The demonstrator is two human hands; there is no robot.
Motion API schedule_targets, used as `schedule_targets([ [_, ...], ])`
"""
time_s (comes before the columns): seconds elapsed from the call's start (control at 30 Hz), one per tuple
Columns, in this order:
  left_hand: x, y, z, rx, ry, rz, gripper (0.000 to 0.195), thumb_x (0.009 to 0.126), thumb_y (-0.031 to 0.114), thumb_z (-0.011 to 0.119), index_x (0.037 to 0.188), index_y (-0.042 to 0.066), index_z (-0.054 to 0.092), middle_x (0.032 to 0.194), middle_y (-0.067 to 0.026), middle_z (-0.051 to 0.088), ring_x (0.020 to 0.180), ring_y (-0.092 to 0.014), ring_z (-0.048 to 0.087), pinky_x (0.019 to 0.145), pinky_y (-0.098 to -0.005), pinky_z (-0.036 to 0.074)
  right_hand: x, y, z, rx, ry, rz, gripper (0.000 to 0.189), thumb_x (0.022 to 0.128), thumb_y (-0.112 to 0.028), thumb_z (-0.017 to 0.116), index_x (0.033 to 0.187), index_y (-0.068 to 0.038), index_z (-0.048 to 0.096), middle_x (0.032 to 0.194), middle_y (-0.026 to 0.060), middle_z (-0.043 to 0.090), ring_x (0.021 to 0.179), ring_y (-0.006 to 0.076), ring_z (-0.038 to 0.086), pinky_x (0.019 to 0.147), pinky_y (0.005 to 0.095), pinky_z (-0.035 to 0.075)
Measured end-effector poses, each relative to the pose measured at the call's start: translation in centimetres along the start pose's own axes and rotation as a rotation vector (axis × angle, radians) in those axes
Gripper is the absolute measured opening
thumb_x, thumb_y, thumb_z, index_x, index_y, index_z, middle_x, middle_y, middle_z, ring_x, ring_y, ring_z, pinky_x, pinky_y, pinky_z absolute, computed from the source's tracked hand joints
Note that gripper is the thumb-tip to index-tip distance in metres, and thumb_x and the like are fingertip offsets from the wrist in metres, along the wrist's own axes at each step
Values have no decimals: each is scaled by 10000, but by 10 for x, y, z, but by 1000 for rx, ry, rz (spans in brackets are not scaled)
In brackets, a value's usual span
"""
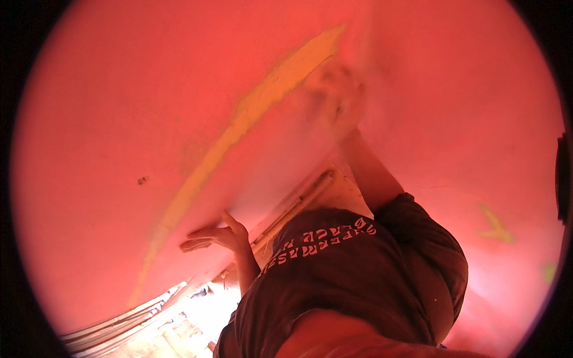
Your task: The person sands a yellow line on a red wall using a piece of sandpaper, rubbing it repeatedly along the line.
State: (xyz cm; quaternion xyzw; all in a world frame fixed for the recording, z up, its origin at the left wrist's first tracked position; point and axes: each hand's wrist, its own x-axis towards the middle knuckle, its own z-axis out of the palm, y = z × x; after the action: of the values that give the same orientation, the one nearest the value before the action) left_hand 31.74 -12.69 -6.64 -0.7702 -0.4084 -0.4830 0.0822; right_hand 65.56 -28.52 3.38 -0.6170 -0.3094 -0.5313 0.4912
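Observation:
A pinkish-red wall point(134, 103) fills most of the view, crossed by a long, ragged yellow-orange streak point(264, 98). My left hand point(219, 235) is beside the lower part of this streak, fingers and thumb apart, with nothing seen in it. Whether it touches the wall is not clear. My right hand point(338, 96) is up by the streak's top end, close to where two red surfaces meet. It is badly blurred, so any thing in its grasp cannot be made out.
A narrow pipe or strip point(295, 203) runs along the wall's lower edge. Long pale strips point(121, 329) lie at the lower left, beside a glaring bright patch point(210, 308). The right-hand red surface bears yellow-green marks point(497, 226). A small dark chip point(143, 180) marks the wall.

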Motion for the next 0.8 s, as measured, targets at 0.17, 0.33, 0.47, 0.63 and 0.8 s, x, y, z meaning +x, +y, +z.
schedule_targets([
  [0.17, -1, 2, -2, -20, -22, -7, 1129, 927, 495, 642, 1556, -18, -143, 1548, -354, -294, 1442, -524, -266, 1101, -697, -141, 6, -26, 3, 90, 33, -153, 185, 957, -23, 520, 1018, -105, 675, 1055, 111, 724, 1001, 285, 651, 965, 418, 458],
  [0.33, -4, -2, -10, -62, -76, -64, 1139, 903, 529, 657, 1585, 63, -128, 1552, -337, -308, 1435, -545, -265, 1084, -739, -93, -5, -16, 2, 62, -31, 7, 187, 956, 12, 514, 1071, -76, 632, 1067, 106, 711, 1034, 296, 634, 978, 423, 449],
  [0.47, -16, -19, -26, -77, -169, -53, 1074, 908, 479, 669, 1599, 57, -36, 1602, -303, -220, 1452, -559, -197, 1094, -753, -32, -8, -56, 14, 109, 3, -177, 170, 967, -2, 507, 1080, -57, 621, 1083, 113, 706, 1037, 280, 632, 998, 405, 440],
  [0.63, -5, -58, -51, -163, -73, 5, 985, 935, 416, 651, 1598, 32, 32, 1640, -267, -121, 1485, -535, -110, 1137, -717, 10, -9, -68, 9, 46, 47, 41, 165, 976, -18, 503, 1084, -58, 621, 1139, 131, 683, 1055, 285, 626, 989, 390, 452],
  [0.8, 14, -133, -88, -99, -20, -104, 950, 953, 383, 634, 1593, 17, 36, 1635, -292, -92, 1497, -513, -83, 1159, -686, 28, -38, -130, 17, 74, 10, -78, 166, 986, -41, 506, 1098, -47, 629, 1156, 128, 659, 1087, 301, 618, 988, 389, 459],
])
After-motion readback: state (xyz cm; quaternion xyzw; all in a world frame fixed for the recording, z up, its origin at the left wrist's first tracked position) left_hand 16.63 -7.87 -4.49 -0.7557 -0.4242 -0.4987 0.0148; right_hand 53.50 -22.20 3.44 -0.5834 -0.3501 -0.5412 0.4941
